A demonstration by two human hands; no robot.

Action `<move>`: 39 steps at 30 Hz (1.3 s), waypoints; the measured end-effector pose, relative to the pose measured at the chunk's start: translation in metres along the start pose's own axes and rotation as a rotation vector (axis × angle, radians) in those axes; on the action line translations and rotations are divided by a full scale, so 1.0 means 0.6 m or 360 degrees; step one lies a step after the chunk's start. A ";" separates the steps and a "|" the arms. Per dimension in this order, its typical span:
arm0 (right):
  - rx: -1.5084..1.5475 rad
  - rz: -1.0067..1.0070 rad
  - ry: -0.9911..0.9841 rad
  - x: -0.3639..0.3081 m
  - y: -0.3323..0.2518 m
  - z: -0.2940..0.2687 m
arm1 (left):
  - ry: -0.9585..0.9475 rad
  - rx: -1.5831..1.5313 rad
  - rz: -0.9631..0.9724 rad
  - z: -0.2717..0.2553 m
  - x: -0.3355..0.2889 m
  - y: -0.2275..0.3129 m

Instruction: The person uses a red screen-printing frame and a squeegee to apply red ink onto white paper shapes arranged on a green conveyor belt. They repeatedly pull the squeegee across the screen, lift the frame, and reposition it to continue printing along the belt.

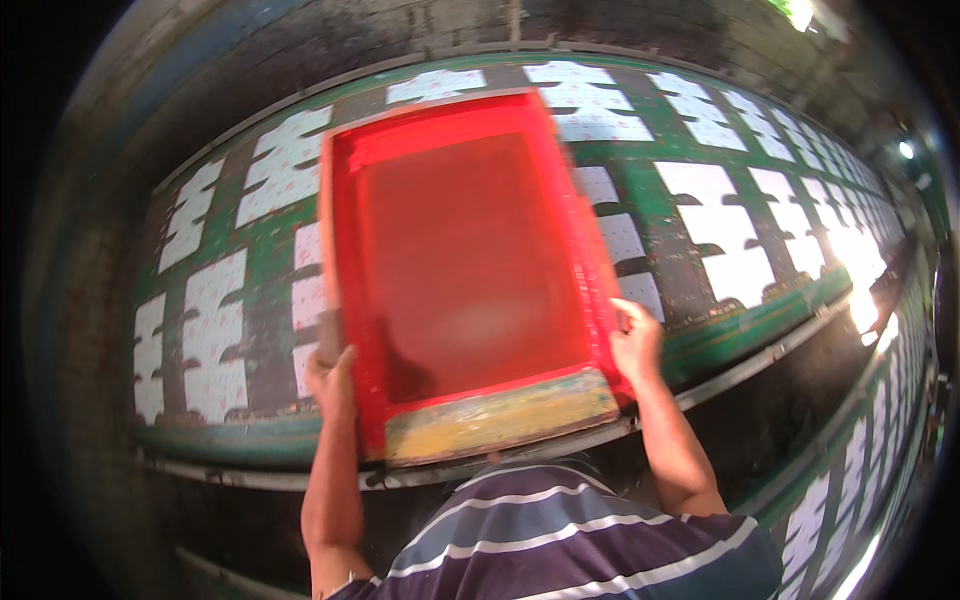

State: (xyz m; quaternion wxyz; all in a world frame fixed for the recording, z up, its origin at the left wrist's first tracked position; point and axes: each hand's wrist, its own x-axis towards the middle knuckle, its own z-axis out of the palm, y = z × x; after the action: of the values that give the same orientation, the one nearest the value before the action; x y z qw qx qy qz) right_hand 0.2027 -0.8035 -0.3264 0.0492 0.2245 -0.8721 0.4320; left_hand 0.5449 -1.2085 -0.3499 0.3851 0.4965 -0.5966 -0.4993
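Observation:
A screen-printing frame (465, 255) with red-coated edges and a dark red mesh is held in front of me, tilted slightly, over the long green table. Its near edge is a worn, yellowish wooden bar (505, 415). My left hand (332, 380) grips the left side near the lower corner, thumb on top. On the right side, my right hand (636, 345) is closed round the frame's rim. Cut white fabric pieces (718, 230) with small reddish marks lie in rows on the table, and the frame hides some of them.
The green table (640, 205) runs far to the right, with a metal rail (770, 355) along its near edge. Another table with white pieces (810, 525) stands at the lower right. A dark wall (420, 35) rises behind. Bright sunlight falls on the table's right part.

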 end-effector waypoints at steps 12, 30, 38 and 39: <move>0.0483 0.0337 -0.0060 0.091 0.317 -0.172 | 0.0030 0.0207 0.0038 0.277 -0.222 0.057; -0.0524 -0.0721 -0.0513 0.036 0.165 -0.284 | 0.0018 0.0570 0.0001 0.342 -0.249 0.049; -0.0469 -0.1053 -0.1250 -0.052 0.044 -0.237 | -0.0040 0.0724 0.0020 0.344 -0.238 0.011; -0.0434 -0.1063 -0.1193 -0.051 0.040 -0.228 | -0.0039 0.0703 0.0038 0.345 -0.239 0.007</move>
State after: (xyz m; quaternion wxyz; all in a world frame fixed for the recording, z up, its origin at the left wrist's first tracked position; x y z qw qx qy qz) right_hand 0.2050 -0.6741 -0.2674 -0.1026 0.6214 -0.7590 0.1651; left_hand 0.3763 -1.0241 -0.3831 0.2655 0.5556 -0.7020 -0.3579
